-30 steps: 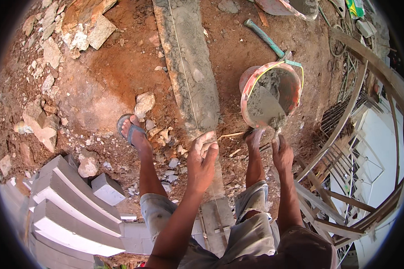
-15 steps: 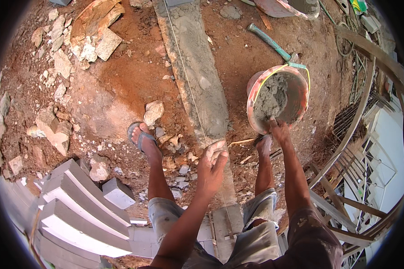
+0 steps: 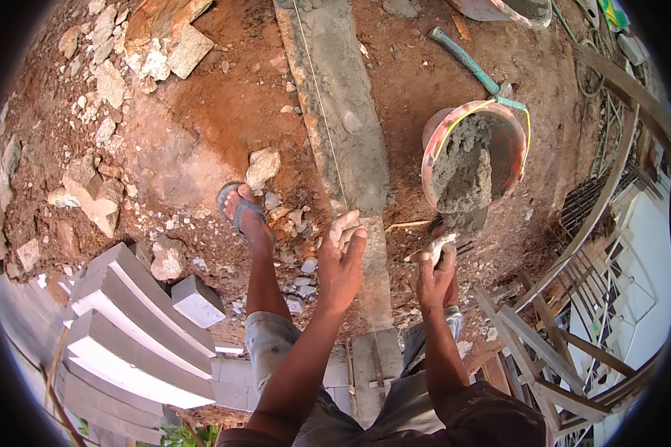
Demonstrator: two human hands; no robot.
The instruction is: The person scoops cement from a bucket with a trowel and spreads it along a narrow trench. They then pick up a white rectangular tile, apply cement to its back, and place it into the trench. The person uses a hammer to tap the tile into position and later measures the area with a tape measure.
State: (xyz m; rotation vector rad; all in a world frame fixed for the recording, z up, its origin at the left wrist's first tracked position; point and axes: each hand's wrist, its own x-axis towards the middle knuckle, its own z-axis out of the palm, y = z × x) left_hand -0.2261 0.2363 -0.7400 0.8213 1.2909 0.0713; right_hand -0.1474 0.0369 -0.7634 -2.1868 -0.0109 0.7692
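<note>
In my right hand [image 3: 435,270] is a pale handle, which appears to belong to a trowel [image 3: 471,220]; its dark blade carries a heap of wet grey mortar over the near rim of a pinkish-red bucket [image 3: 428,176]. More mortar [image 3: 455,160] lies inside the bucket, which has a yellow bail. My left hand [image 3: 341,261], fingers smeared with mortar and loosely bent, hovers above the near end of a mortar-topped strip [image 3: 354,145]. Its thumb is apart from the fingers and nothing shows between them. A taut string [image 3: 322,104] runs along that strip, close to the left hand.
Grey blocks [image 3: 138,320] are stacked at lower left. Broken stones [image 3: 97,197] litter the left. A teal-handled tool [image 3: 464,59] lies beyond the bucket, near a second bucket [image 3: 503,11]. Wooden planks [image 3: 574,335] and metal bars [image 3: 596,197] crowd the right.
My right hand has drawn back from inside the bucket toward me, bringing up the mortar-laden trowel. My left hand has shifted slightly left; the view has moved a little.
</note>
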